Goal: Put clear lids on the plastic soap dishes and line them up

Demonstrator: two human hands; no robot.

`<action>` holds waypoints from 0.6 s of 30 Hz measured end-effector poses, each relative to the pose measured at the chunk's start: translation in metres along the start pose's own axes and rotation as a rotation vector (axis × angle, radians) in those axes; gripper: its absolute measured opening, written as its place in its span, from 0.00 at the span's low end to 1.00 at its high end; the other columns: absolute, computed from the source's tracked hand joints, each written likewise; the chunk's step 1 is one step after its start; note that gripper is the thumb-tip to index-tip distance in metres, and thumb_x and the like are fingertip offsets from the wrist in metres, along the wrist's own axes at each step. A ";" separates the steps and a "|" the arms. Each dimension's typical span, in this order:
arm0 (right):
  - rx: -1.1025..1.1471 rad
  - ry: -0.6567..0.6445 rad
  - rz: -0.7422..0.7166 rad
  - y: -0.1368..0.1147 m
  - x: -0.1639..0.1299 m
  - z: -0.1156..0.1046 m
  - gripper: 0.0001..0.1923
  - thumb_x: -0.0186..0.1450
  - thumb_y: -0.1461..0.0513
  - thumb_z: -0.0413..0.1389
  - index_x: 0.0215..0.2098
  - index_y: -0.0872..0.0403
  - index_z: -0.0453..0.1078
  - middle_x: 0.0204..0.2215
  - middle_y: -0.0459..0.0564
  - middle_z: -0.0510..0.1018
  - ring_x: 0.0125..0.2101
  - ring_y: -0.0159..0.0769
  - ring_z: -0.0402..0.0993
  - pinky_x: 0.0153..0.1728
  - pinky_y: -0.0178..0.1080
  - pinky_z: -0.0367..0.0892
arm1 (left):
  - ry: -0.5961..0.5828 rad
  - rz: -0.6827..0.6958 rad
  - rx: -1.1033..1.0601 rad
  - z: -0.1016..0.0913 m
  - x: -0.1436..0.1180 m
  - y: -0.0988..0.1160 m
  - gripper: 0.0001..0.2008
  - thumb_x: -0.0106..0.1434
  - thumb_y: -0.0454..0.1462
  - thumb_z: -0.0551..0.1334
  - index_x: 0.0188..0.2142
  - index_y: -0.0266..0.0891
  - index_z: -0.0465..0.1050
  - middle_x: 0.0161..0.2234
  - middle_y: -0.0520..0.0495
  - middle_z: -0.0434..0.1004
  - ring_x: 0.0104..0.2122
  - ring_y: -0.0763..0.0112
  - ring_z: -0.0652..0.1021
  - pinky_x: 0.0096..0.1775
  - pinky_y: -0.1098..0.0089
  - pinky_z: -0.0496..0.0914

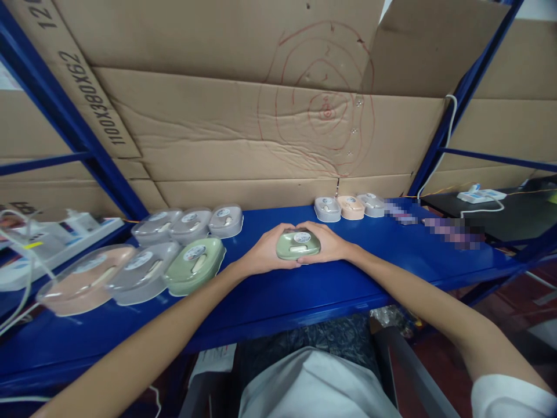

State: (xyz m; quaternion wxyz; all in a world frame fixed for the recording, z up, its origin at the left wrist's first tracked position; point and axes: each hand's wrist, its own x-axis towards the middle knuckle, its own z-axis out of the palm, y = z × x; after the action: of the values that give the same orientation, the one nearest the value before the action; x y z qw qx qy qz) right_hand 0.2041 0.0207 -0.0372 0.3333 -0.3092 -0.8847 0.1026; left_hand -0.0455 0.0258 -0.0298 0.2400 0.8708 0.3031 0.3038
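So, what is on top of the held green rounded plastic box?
On the box, a whitish round sticker and a pale bar show; its underside and the sides behind the fingers are hidden.

Forearms (191, 307) angled inward, left hand (265, 251) and right hand (333, 242) cupped toward each other

Outfit was pretty basic

So, whitish top (313, 386), and it was kinda creased in front. The right sleeve (509, 397) was short, white too (plain, far as I could tell). Left hand (270, 248) and right hand (334, 241) were both bare.
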 end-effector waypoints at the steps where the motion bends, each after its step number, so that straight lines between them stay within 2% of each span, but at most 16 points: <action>1: -0.002 0.002 0.003 -0.001 0.000 0.000 0.42 0.55 0.42 0.72 0.60 0.51 0.69 0.54 0.58 0.81 0.52 0.53 0.81 0.53 0.52 0.75 | -0.002 -0.001 -0.005 0.000 0.000 0.000 0.44 0.49 0.49 0.80 0.61 0.44 0.66 0.57 0.42 0.78 0.55 0.50 0.80 0.55 0.54 0.73; 7: -0.004 0.015 0.027 -0.003 0.000 0.000 0.41 0.55 0.42 0.72 0.59 0.51 0.70 0.53 0.58 0.82 0.52 0.53 0.81 0.54 0.52 0.74 | -0.010 -0.009 0.006 -0.002 0.000 0.002 0.46 0.48 0.48 0.80 0.63 0.46 0.66 0.59 0.42 0.78 0.57 0.48 0.79 0.57 0.52 0.73; 11: 0.054 0.016 0.043 -0.002 0.003 -0.002 0.38 0.56 0.42 0.72 0.57 0.52 0.72 0.52 0.58 0.82 0.51 0.52 0.81 0.54 0.52 0.74 | -0.021 -0.016 0.022 -0.002 0.000 0.003 0.61 0.48 0.50 0.81 0.74 0.49 0.51 0.60 0.40 0.77 0.60 0.45 0.78 0.61 0.47 0.69; 14: 0.132 0.020 0.078 0.005 0.004 -0.007 0.36 0.58 0.43 0.71 0.57 0.52 0.73 0.52 0.56 0.83 0.51 0.51 0.81 0.55 0.53 0.74 | 0.022 -0.034 0.020 -0.001 0.000 0.000 0.69 0.47 0.50 0.82 0.77 0.50 0.40 0.63 0.36 0.73 0.62 0.43 0.76 0.63 0.44 0.67; 18: 0.243 0.174 0.141 0.022 0.004 -0.016 0.34 0.63 0.42 0.67 0.59 0.52 0.72 0.56 0.57 0.81 0.55 0.52 0.80 0.60 0.56 0.73 | 0.038 -0.060 -0.001 0.000 0.000 -0.006 0.75 0.44 0.53 0.82 0.78 0.47 0.35 0.63 0.33 0.71 0.62 0.42 0.76 0.62 0.44 0.69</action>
State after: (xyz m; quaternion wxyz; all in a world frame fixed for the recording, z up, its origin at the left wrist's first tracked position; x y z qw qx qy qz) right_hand 0.2229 0.0398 -0.0316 0.4354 -0.3360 -0.8097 0.2048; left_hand -0.0478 0.0297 -0.0333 0.2434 0.8553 0.3334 0.3132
